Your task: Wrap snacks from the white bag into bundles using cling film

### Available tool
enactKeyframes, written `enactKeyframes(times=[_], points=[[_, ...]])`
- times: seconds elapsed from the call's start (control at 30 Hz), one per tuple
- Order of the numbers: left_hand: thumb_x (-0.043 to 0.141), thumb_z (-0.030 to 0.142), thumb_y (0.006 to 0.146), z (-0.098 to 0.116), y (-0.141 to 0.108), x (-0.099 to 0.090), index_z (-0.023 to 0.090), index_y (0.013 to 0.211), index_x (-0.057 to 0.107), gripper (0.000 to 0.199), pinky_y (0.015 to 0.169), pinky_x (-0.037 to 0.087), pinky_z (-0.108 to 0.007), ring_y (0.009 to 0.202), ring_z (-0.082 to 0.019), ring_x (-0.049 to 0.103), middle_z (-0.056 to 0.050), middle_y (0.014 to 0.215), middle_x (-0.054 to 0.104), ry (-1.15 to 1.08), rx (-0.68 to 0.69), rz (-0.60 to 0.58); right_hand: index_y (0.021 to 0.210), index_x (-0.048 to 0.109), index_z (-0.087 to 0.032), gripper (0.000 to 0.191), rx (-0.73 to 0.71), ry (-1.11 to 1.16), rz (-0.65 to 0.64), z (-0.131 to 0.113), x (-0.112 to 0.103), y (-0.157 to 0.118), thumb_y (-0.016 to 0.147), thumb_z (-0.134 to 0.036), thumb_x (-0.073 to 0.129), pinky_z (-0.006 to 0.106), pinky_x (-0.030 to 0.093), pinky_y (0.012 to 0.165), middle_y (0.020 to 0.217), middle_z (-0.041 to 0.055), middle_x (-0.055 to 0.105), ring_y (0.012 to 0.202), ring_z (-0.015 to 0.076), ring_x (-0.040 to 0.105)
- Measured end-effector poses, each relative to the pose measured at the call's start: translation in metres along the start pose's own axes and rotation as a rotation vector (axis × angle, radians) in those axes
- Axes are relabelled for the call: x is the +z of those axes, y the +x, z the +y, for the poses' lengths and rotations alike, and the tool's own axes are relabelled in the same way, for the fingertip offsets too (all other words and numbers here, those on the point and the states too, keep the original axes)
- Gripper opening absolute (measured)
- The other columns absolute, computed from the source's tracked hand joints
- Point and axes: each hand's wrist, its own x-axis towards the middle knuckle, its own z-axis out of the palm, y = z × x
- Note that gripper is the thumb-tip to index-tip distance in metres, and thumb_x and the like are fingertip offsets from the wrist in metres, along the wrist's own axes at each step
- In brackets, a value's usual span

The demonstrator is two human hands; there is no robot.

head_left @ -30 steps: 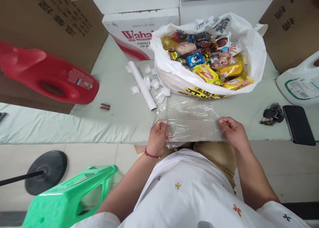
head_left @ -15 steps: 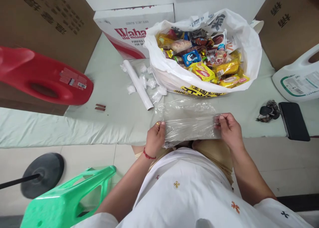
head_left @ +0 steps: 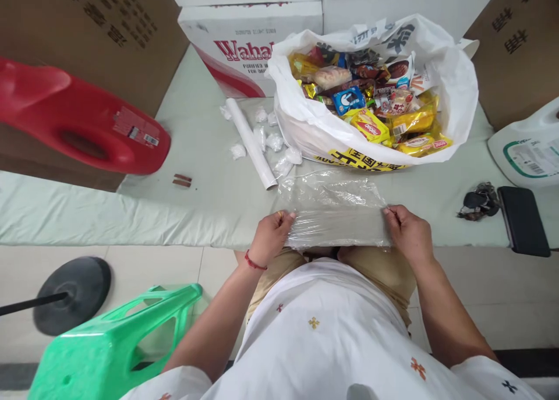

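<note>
A sheet of clear plastic film (head_left: 340,225) is stretched between my two hands at the table's front edge. My left hand (head_left: 273,235) pinches its left side, thumb on top. At its right side, my right hand (head_left: 409,232) grips the film between thumb and fingers. The film's far part lies crinkled on the table cloth. Just beyond it stands a white plastic bag (head_left: 301,126) filled with wrapped snacks (head_left: 369,125). To the left of the bag are a white tube (head_left: 251,144) and several small crumpled clear plastic bundles (head_left: 274,142).
A red jug (head_left: 87,126) and two small brown pieces (head_left: 182,180) are on the left. Keys (head_left: 479,201), a black phone (head_left: 523,220) and a white jug (head_left: 530,147) sit at the right. Boxes (head_left: 253,27) line the back. A green stool (head_left: 100,342) stands below left.
My right hand has shifted slightly outward, and the film between my hands looks flatter and tauter. The whole view has moved a little, so the table things appear farther right.
</note>
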Motion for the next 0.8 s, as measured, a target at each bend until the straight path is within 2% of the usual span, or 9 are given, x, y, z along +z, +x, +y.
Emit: enactKeyframes(times=[0.1, 0.23, 0.3, 0.37, 0.4, 0.5, 0.57, 0.63, 0.8], points=[[0.057, 0.061, 0.092, 0.0, 0.001, 0.0, 0.024, 0.065, 0.037, 0.05, 0.056, 0.025, -0.028, 0.056, -0.013, 0.031, 0.006, 0.055, 0.034, 0.002, -0.001, -0.014, 0.106, 0.076, -0.021, 0.04, -0.071, -0.119, 0.056, -0.011, -0.016, -0.003, 0.104, -0.047, 0.046, 0.033, 0.04, 0.065, 0.094, 0.0104, 0.076, 0.079, 0.0242, 0.064], [0.057, 0.058, 0.092, 0.002, 0.003, 0.003, 0.024, 0.065, 0.037, 0.048, 0.057, 0.025, -0.027, 0.058, -0.013, 0.03, 0.006, 0.057, 0.034, 0.059, 0.031, -0.027, 0.113, 0.076, -0.021, 0.031, -0.311, -0.048, 0.283, -0.065, -0.04, -0.008, 0.106, -0.035, 0.05, 0.042, 0.052, 0.089, 0.111, 0.014, 0.074, 0.107, 0.0297, 0.064], [0.056, 0.059, 0.092, 0.004, 0.004, 0.005, 0.024, 0.065, 0.038, 0.048, 0.058, 0.025, -0.027, 0.059, -0.013, 0.031, 0.006, 0.058, 0.034, 0.063, 0.065, -0.031, 0.123, 0.075, -0.025, 0.032, -0.582, 0.051, 0.138, -0.099, -0.029, -0.006, 0.106, -0.024, 0.048, 0.043, 0.052, 0.102, 0.12, 0.011, 0.075, 0.116, 0.0273, 0.064], [0.056, 0.059, 0.093, 0.005, 0.002, 0.005, 0.024, 0.068, 0.044, 0.045, 0.058, 0.028, -0.027, 0.058, -0.014, 0.035, 0.005, 0.059, 0.039, 0.036, 0.08, -0.01, 0.139, 0.07, -0.028, 0.042, -0.839, 0.07, -0.124, -0.126, -0.001, -0.002, 0.106, -0.019, 0.045, 0.044, 0.046, 0.116, 0.14, 0.0072, 0.071, 0.134, 0.0251, 0.058], [0.057, 0.058, 0.093, 0.005, 0.0, 0.003, 0.024, 0.072, 0.049, 0.04, 0.059, 0.031, -0.027, 0.059, -0.014, 0.039, 0.004, 0.06, 0.044, 0.022, 0.085, 0.03, 0.143, 0.067, -0.027, 0.044, -0.892, 0.052, -0.194, -0.135, 0.016, 0.002, 0.107, -0.019, 0.044, 0.048, 0.041, 0.122, 0.149, 0.0066, 0.066, 0.142, 0.0257, 0.054], [0.061, 0.052, 0.092, -0.002, -0.018, -0.004, 0.023, 0.089, 0.061, 0.029, 0.063, 0.039, -0.027, 0.064, -0.015, 0.05, 0.001, 0.077, 0.062, 0.018, 0.102, 0.274, 0.152, 0.059, -0.022, 0.045, -0.921, -0.011, -0.276, -0.145, 0.059, 0.009, 0.109, -0.026, 0.044, 0.058, 0.029, 0.129, 0.162, 0.0084, 0.054, 0.154, 0.0283, 0.042], [0.063, 0.051, 0.091, -0.014, -0.037, -0.007, 0.023, 0.092, 0.064, 0.028, 0.062, 0.039, -0.026, 0.063, -0.014, 0.051, 0.0, 0.08, 0.064, 0.007, 0.068, 0.392, 0.154, 0.057, -0.021, 0.046, -0.911, -0.029, -0.274, -0.143, 0.071, 0.01, 0.11, -0.028, 0.043, 0.059, 0.025, 0.13, 0.164, 0.0087, 0.051, 0.157, 0.0288, 0.038], [0.067, 0.054, 0.088, -0.027, -0.055, -0.005, 0.023, 0.088, 0.066, 0.032, 0.057, 0.037, -0.026, 0.057, -0.013, 0.047, 0.001, 0.071, 0.061, -0.048, -0.021, 0.349, 0.154, 0.057, -0.02, 0.046, -0.904, -0.033, -0.269, -0.14, 0.07, 0.009, 0.111, -0.029, 0.042, 0.06, 0.024, 0.13, 0.164, 0.0087, 0.051, 0.156, 0.0295, 0.038], [0.071, 0.068, 0.08, -0.043, -0.077, 0.018, 0.019, 0.076, 0.069, 0.049, 0.05, 0.032, -0.026, 0.053, -0.012, 0.041, 0.001, 0.06, 0.056, -0.171, -0.191, 0.081, 0.152, 0.059, -0.02, 0.046, -0.889, -0.018, -0.276, -0.14, 0.061, 0.008, 0.109, -0.027, 0.043, 0.059, 0.024, 0.13, 0.164, 0.0085, 0.051, 0.153, 0.03, 0.041]])
